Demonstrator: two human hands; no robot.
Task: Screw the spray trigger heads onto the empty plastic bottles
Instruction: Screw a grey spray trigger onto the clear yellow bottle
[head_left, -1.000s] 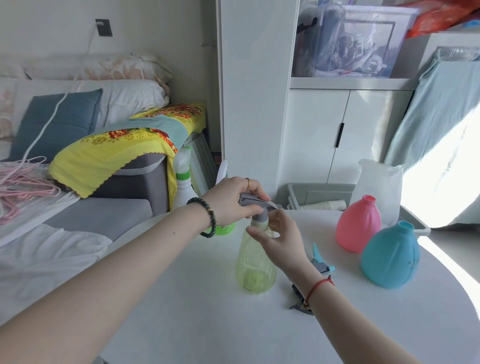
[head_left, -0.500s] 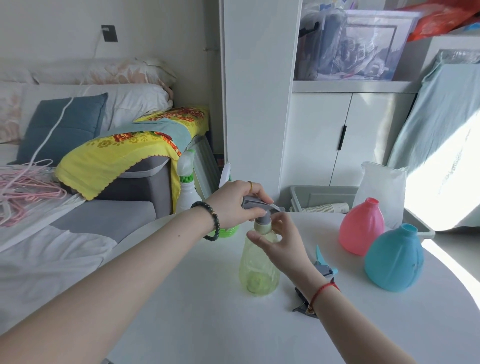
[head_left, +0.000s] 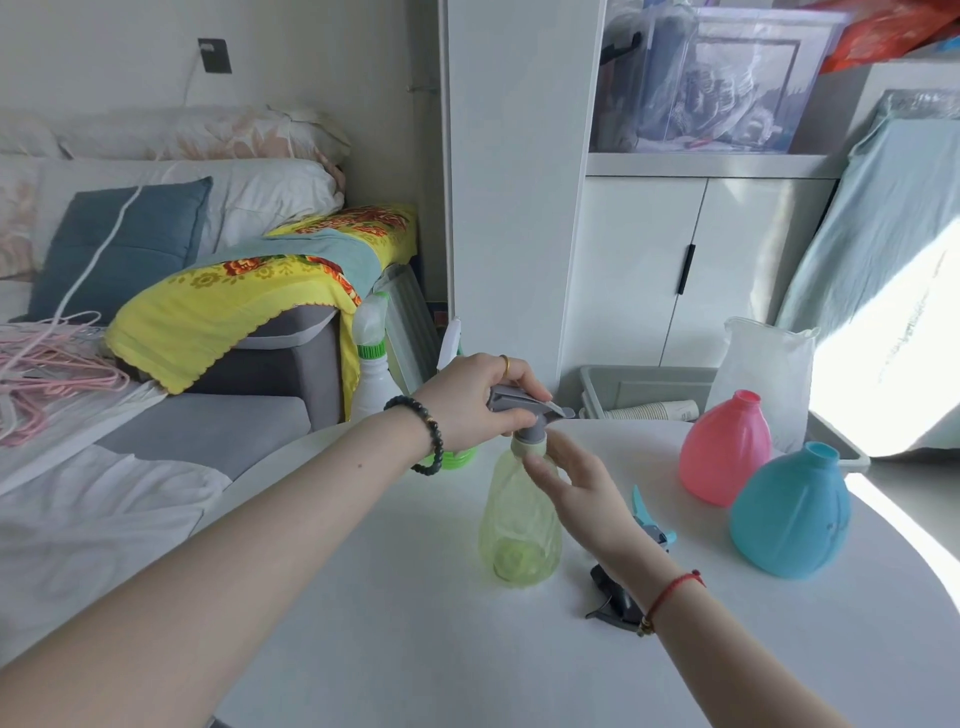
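Observation:
A translucent yellow-green bottle (head_left: 519, 525) stands upright near the middle of the round white table (head_left: 467, 649). A grey spray trigger head (head_left: 524, 408) sits on its neck, and my left hand (head_left: 467, 402) is closed over the top of that head. My right hand (head_left: 576, 486) pinches the pale collar at the bottle's neck. A pink bottle (head_left: 724, 449) and a blue bottle (head_left: 789, 512), both open-necked, stand at the right. A blue trigger head (head_left: 649, 517) and a dark trigger head (head_left: 613, 597) lie on the table behind my right wrist, partly hidden.
A white bottle with a green-collared sprayer (head_left: 371, 369) stands past the table's far left edge, a green object (head_left: 454, 457) hides behind my left wrist. A grey bin (head_left: 649, 384) with paper cups and a white bag (head_left: 763, 374) sit behind the table. A sofa lies left.
My right hand's fingers have shifted around the collar at the bottle's neck while my left hand stays on the grey trigger head. The bottle stands in the same spot.

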